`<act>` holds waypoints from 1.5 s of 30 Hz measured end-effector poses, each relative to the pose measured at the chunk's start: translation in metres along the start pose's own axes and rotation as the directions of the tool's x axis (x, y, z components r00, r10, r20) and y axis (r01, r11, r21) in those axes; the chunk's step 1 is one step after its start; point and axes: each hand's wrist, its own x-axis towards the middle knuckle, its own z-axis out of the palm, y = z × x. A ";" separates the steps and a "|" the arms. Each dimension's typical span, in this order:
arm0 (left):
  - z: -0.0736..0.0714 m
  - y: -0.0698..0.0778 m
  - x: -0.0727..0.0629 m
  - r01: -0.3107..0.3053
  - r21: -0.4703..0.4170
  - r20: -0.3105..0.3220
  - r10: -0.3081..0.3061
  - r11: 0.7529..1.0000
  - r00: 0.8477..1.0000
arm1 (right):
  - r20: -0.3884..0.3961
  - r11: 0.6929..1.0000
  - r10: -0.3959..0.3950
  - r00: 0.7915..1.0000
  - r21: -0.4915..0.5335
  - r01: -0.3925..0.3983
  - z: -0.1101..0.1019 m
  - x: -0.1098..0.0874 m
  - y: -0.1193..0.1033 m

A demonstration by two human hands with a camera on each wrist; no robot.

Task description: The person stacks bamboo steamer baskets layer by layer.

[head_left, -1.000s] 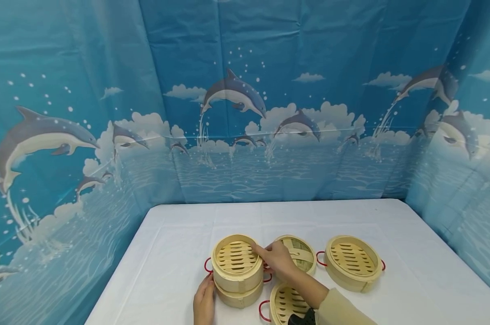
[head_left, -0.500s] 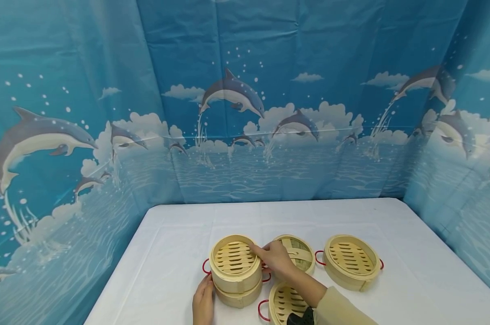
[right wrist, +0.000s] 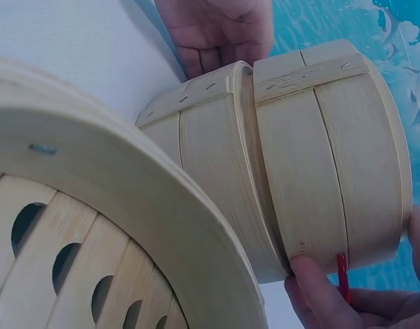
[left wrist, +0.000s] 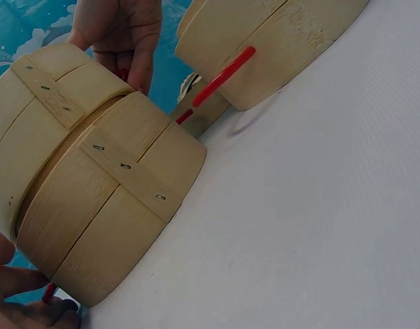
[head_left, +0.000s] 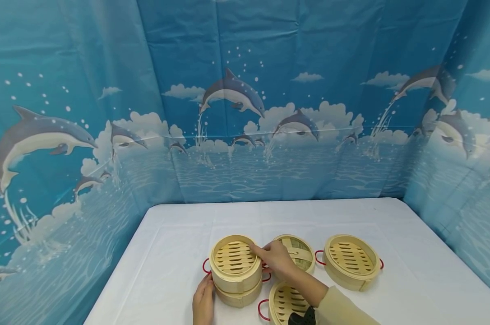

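In the head view, an upper bamboo steamer basket (head_left: 235, 259) with red handles sits on a lower bamboo steamer basket (head_left: 238, 299), slightly askew. A narrow dark gap runs between them in both wrist views. My right hand (head_left: 278, 259) grips the upper basket's right side, thumb over the rim and fingers around the red handle (right wrist: 343, 277). On the other side, my left hand (head_left: 203, 300) holds the lower basket low by its left handle, its fingertips partly hidden behind the wall.
A bamboo lid (head_left: 299, 253) lies behind my right hand. Another steamer basket (head_left: 285, 302) is under my right forearm, partly covered by it. Farther right stands a steamer basket (head_left: 352, 262) with red handles. All rest on a white-covered table (head_left: 180, 234) before a dolphin-print curtain (head_left: 245, 171).
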 end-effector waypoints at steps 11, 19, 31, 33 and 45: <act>0.000 0.000 0.000 0.008 0.004 -0.001 -0.008 1.000 1.000 | 0.016 0.999 0.030 0.999 0.016 -0.030 -0.001 0.000 -0.002; 0.000 0.001 0.000 0.015 -0.007 0.004 -0.015 1.000 1.000 | 0.022 0.999 0.031 0.999 0.012 -0.031 -0.001 -0.002 0.000; 0.000 0.001 0.002 0.020 -0.005 0.006 -0.020 1.000 1.000 | 0.011 1.000 -0.002 1.000 0.023 0.002 0.000 -0.002 0.002; 0.000 0.001 0.002 0.025 -0.006 0.004 -0.025 1.000 1.000 | 0.008 1.000 0.004 1.000 0.028 -0.004 0.000 -0.002 0.002; 0.000 0.001 0.000 -0.033 -0.011 -0.005 0.032 0.999 0.999 | -0.023 0.999 -0.043 0.999 0.018 0.043 0.001 -0.003 0.004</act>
